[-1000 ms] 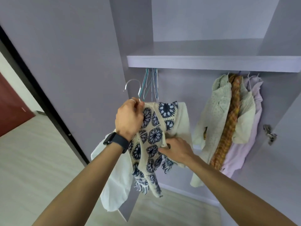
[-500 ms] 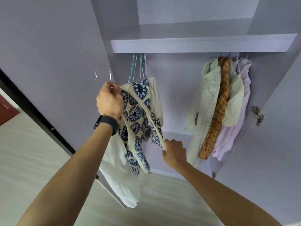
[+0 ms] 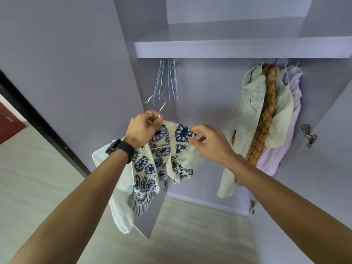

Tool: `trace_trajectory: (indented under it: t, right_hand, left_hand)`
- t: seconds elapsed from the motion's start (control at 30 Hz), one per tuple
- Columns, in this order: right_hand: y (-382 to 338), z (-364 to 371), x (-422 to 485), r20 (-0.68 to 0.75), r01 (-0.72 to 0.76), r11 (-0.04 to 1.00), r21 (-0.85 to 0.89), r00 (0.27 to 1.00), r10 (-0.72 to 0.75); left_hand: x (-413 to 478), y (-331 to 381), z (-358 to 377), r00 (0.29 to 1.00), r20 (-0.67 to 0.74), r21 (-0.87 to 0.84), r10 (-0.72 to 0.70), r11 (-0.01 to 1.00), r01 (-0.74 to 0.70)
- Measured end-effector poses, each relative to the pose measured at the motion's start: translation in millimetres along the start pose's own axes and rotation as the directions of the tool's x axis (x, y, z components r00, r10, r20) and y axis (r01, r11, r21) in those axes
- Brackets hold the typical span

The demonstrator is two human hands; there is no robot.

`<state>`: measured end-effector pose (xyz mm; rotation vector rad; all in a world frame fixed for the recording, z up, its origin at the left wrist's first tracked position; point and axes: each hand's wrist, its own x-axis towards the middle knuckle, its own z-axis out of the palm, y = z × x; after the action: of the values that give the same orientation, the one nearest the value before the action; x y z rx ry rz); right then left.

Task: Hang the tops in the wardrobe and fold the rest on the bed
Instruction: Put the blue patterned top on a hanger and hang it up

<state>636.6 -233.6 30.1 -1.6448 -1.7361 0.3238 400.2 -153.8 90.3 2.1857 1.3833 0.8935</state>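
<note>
A cream knitted top with dark blue flower motifs (image 3: 152, 164) hangs on a silver wire hanger (image 3: 160, 105) in front of the open lilac wardrobe (image 3: 209, 103). My left hand (image 3: 142, 128) grips the hanger at the base of its hook, together with the top's shoulder. My right hand (image 3: 207, 141) pinches the top's other shoulder at the hanger's right end. A white garment (image 3: 122, 206) droops below my left forearm. The rail itself is hidden under the shelf (image 3: 238, 50).
Several empty blue and silver hangers (image 3: 169, 80) hang at the wardrobe's left end. Three hung tops, cream (image 3: 249, 115), orange plaid (image 3: 266, 111) and pale pink (image 3: 285, 130), fill the right end. The wardrobe door (image 3: 66, 73) stands open on my left. A metal hinge (image 3: 308, 135) sits on the right panel.
My right hand has risen from the top's lower hem to its right shoulder. The left hand has moved the hanger and top to the right, toward the wardrobe opening.
</note>
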Motion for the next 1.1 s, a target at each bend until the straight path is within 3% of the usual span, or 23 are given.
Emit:
trace_trajectory:
  t: [0.07,0.2,0.33,0.6,0.73,0.87,1.1]
  right_hand:
    - [-11.9,-3.4,14.2,-0.004,0.117,0.991,-0.058,0.993,-0.117]
    - [-20.7,-0.2,26.7,0.211,0.207,0.957,-0.201,0.964,-0.164]
    - [-15.7,4.2,27.9,0.127,0.264,0.953,-0.145,0.961,-0.247]
    - [-10.2,2.5,19.3,0.033,0.155,0.98,-0.128,0.988,-0.152]
    - [15.0,-13.0,14.0,0.166,0.036,0.995,-0.091,0.986,-0.02]
    - [32.1,-26.7,12.6,0.262,0.036,0.993,-0.112,0.965,-0.005]
    - [60.8,-45.2,19.6,0.232,0.067,0.988,-0.138,0.972,-0.033]
  left_hand:
    - [-2.8,-1.3,2.0,0.998,0.067,-0.035,0.014,0.999,-0.012]
    - [-6.0,4.3,7.1,0.988,0.131,-0.082,0.082,0.994,-0.072]
    - [-8.1,6.0,18.0,0.985,0.131,-0.098,0.108,0.991,-0.095]
    - [-8.8,13.3,45.4,0.991,0.129,-0.08,0.028,0.997,-0.018]
    - [-0.1,12.2,57.9,0.995,0.1,0.017,0.012,1.0,-0.014]
    - [7.8,25.5,85.3,0.981,0.179,0.086,0.072,0.992,-0.089]
    - [26.9,49.5,113.1,0.965,0.223,0.078,0.135,0.985,-0.156]
